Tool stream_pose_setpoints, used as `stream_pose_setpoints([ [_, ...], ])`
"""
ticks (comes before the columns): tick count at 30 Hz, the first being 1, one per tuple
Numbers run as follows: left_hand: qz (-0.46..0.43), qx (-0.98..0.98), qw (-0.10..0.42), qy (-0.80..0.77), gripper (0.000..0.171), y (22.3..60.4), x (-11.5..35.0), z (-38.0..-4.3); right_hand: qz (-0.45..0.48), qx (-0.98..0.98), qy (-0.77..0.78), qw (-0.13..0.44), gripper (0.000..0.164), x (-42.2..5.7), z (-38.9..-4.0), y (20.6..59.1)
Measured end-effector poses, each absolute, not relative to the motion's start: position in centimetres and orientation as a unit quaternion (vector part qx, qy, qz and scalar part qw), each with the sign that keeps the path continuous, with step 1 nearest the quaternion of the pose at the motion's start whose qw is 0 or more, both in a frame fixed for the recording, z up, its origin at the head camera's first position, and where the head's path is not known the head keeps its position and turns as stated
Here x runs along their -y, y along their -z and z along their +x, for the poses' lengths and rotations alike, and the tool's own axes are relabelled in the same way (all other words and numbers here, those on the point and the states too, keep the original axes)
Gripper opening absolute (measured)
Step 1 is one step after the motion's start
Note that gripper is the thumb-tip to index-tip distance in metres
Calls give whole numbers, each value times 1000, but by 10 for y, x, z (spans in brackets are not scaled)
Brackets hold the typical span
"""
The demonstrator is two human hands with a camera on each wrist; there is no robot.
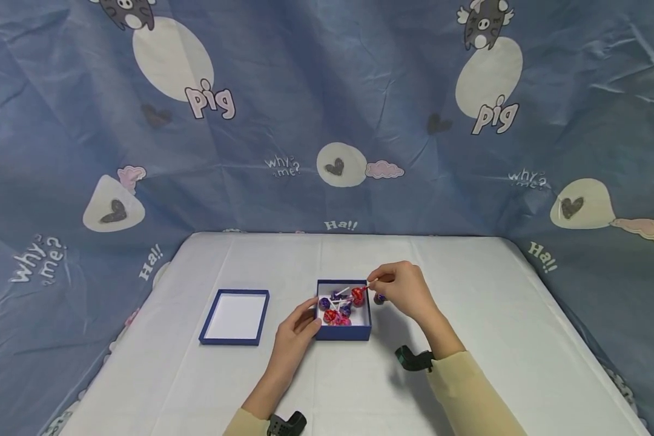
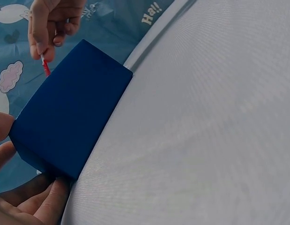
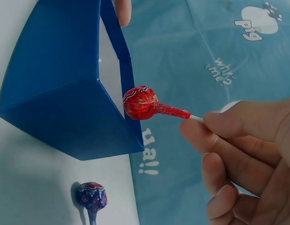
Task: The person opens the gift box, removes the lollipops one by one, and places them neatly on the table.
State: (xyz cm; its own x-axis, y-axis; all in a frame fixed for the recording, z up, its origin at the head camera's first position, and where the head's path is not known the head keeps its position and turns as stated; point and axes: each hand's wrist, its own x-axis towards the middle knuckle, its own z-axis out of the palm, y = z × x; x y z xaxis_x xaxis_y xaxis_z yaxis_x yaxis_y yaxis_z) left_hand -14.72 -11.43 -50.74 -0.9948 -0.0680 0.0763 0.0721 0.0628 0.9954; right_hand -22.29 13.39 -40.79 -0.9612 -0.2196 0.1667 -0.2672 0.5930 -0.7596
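Observation:
My left hand (image 1: 293, 342) holds the left side of a blue open-topped box (image 1: 343, 333), thumb at its near corner. In the left wrist view, fingers lie against the box wall (image 2: 74, 108). By its white stick, my right hand (image 1: 407, 292) pinches a red-wrapped lollipop (image 3: 140, 103) between thumb and forefinger. The red head hangs at the box's right rim, wrapper twist pointing toward the fingertips. Several lollipops with purple, red and pink wrappers lie jumbled inside the box, among them a purple lollipop (image 1: 324, 303). Just right of the box, another purple lollipop (image 3: 92, 196) rests on the table.
A shallow blue lid (image 1: 234, 342) with a white inside lies on the table to the left of the box. White cloth covers the table (image 1: 169, 387). Behind it hangs a blue printed curtain (image 1: 283, 200), which also drops along both sides.

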Motion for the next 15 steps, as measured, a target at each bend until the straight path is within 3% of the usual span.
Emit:
stream_pose_setpoints([
  [15, -5, 729, 51, 683, 46, 508, 115, -148, 120, 890, -438, 40, 9, -153, -222, 412],
])
